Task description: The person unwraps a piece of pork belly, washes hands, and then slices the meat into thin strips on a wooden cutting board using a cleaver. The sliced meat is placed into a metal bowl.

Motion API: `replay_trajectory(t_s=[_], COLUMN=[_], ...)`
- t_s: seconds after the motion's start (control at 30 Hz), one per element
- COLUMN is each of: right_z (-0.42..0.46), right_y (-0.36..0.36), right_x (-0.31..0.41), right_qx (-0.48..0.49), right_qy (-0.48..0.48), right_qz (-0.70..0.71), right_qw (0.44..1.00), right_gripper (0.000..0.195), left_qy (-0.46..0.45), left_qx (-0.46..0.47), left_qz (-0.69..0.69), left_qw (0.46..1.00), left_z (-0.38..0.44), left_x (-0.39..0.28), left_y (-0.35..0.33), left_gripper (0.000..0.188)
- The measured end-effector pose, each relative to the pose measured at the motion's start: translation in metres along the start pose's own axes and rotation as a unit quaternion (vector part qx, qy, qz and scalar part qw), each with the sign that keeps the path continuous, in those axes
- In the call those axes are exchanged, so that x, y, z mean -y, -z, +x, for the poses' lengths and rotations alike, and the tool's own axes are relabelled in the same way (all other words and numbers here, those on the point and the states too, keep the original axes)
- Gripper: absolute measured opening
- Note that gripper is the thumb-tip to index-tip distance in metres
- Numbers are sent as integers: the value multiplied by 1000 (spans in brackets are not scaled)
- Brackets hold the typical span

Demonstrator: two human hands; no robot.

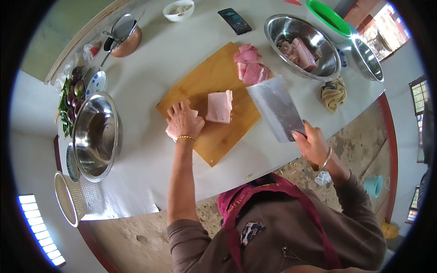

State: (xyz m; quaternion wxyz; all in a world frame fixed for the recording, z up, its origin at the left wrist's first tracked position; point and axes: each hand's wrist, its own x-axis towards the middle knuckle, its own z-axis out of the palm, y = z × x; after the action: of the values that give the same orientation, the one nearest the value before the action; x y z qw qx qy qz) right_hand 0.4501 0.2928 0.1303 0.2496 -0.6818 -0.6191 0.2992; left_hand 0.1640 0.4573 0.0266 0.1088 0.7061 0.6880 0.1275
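Observation:
My right hand [312, 141] grips the handle of a broad cleaver [277, 107], its blade raised at the right side of the wooden cutting board [194, 82]. My left hand [185, 119] lies over a pale piece of meat [170, 132] at the board's left edge, fingers curled around it; most of that piece is hidden under the palm. Between the two hands, a squarish slab of pale pork [219, 106] rests on the board. Pinker slices of pork [252, 66] lie at the board's far right corner, partly overlapping.
A steel bowl [269, 25] with pork stands at far right, beside a crumpled cloth [333, 94]. A phone [235, 21] and a white bowl [178, 11] are at the back. Left are another steel bowl [114, 136], eggplants [75, 94], a copper-coloured pot [129, 46] and a plastic basket [70, 201].

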Motion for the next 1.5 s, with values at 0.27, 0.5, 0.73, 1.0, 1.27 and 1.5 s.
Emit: replay_trajectory(t_s=[0.27,0.5,0.73,1.0,1.27,1.5], right_z=[-48,-48,10,71,75,86], right_y=[29,35,17,-30,-57,-57], right_x=[-42,-70,-46,18,44,73], right_qx=[-112,-106,-32,96,140,226], right_qy=[-105,-125,15,159,114,-4], right_qz=[145,175,37,-148,-191,-191], right_qw=[977,971,999,971,965,955], right_gripper=[24,21,22,25,21,21], left_qy=[-165,-123,69,20,28,4], left_qx=[59,252,69,-118,-132,-161], left_qz=[-3,-31,-368,-241,-351,-377], left_qw=[985,959,925,963,927,912], left_z=[52,50,20,-39,-39,-40], left_x=[-26,-49,-21,-29,-26,-26], left_y=[11,0,-51,-35,-48,-52], left_gripper=[52,49,28,23,22,24])
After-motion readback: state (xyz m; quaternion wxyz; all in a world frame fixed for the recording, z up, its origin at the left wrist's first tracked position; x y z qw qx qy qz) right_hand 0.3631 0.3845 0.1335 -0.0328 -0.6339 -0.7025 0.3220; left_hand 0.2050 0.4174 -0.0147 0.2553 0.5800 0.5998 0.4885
